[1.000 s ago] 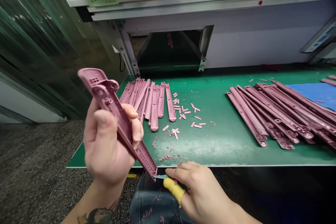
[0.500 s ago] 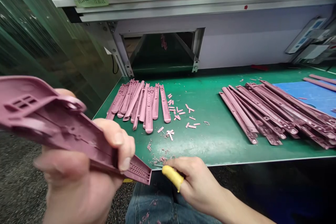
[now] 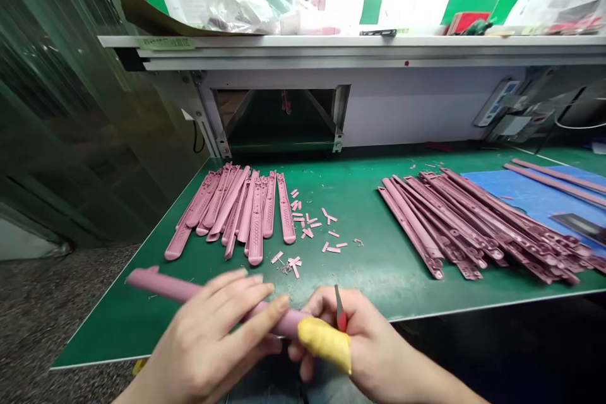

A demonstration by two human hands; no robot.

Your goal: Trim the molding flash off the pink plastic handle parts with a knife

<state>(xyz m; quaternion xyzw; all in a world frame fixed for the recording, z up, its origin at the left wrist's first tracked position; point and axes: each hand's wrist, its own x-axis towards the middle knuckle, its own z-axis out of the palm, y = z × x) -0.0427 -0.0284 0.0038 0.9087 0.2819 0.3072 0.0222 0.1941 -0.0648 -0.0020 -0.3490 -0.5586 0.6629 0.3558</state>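
Note:
A long pink plastic part (image 3: pixel 165 285) lies slantwise above the table's front edge, its smooth rounded side up. Around its middle are the fingers of my left hand (image 3: pixel 222 328). My right hand (image 3: pixel 343 334), with a yellow cover (image 3: pixel 324 341) on its thumb, is closed at the part's right end. A small blade with a red part (image 3: pixel 340 309) sticks up from the right hand's grip; its handle is mostly hidden. Similar pink parts (image 3: pixel 255 221) lie in a pile behind the left hand, with small pink scraps (image 3: pixel 307 218) to their right.
On the green table (image 3: pixel 350 278), a second pile of pink parts (image 3: pixel 454 214) lies at the right, next to a blue sheet (image 3: pixel 544 196). A framed opening with a dark green belt (image 3: pixel 284 126) is at the back, below a metal shelf (image 3: pixel 303 50).
The pink part has swung away from the camera and turned smooth side up. My right hand has come to its end, and the blade now points up. The view has tilted upward.

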